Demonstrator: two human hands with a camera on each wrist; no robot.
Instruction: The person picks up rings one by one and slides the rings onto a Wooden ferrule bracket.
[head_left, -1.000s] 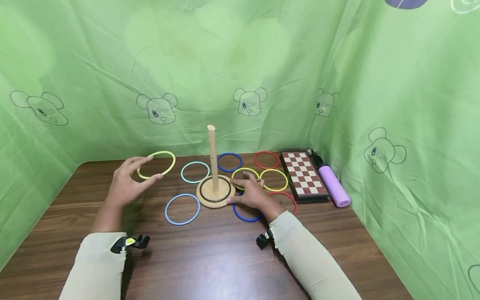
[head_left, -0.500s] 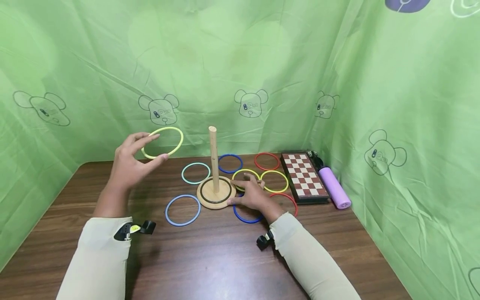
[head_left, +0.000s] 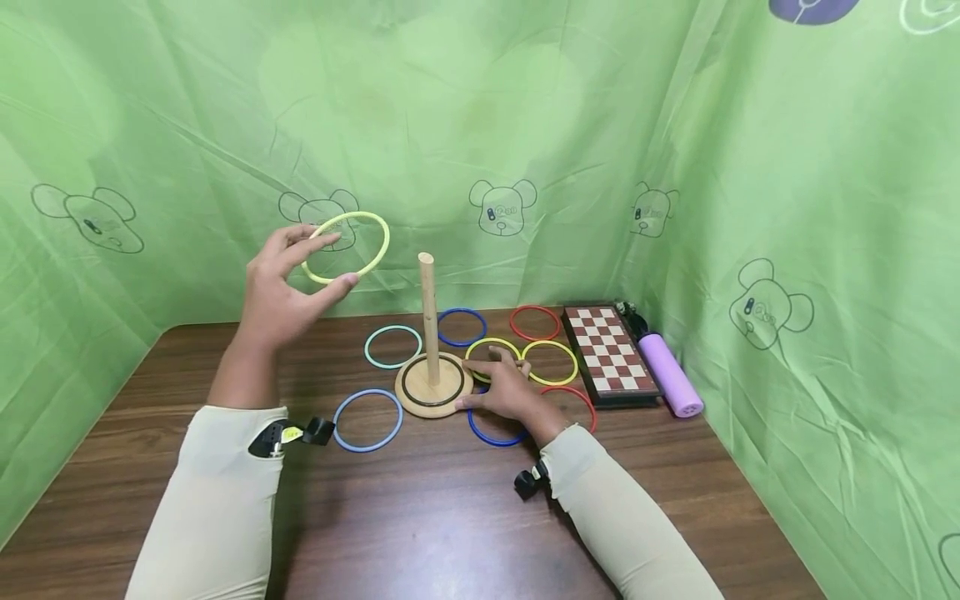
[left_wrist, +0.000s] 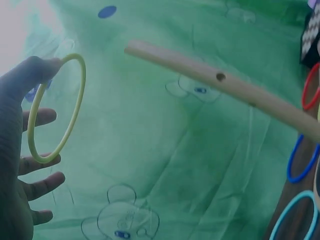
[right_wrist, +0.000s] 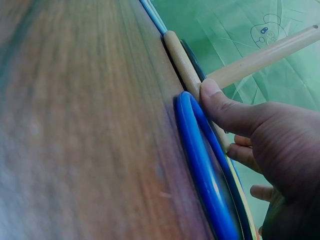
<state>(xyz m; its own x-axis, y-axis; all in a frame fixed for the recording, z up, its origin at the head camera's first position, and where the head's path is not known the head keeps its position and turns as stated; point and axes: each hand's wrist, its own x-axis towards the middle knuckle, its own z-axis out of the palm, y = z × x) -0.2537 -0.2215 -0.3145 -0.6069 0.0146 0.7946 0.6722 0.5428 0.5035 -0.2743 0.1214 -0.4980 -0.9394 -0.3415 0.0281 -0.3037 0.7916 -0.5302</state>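
My left hand [head_left: 281, 292] is raised at the left and pinches a pale yellow ring [head_left: 387, 237] between thumb and fingers. The ring is tilted, up in the air left of the wooden post [head_left: 430, 317]; in the left wrist view the yellow ring [left_wrist: 83, 85] stands apart from the post [left_wrist: 200, 75]. The post rises from a round wooden base [head_left: 453, 383] with a black ring lying around its foot. My right hand [head_left: 510, 392] holds the base at its right edge, thumb [right_wrist: 212, 95] on the near side and fingers farther round. Its palm hides part of a blue ring [head_left: 495, 442].
A light blue ring [head_left: 367, 450] and a turquoise ring [head_left: 392, 367] lie left of the base. Blue, yellow and red [head_left: 535, 307] rings lie behind it and to its right. A checkered board [head_left: 611, 354] and a purple cylinder [head_left: 671, 375] sit at the right. Green cloth hangs behind.
My left hand has lifted the yellow ring from low over the table's back left, up and to the right, towards the post's top. The right hand has stayed at the base.
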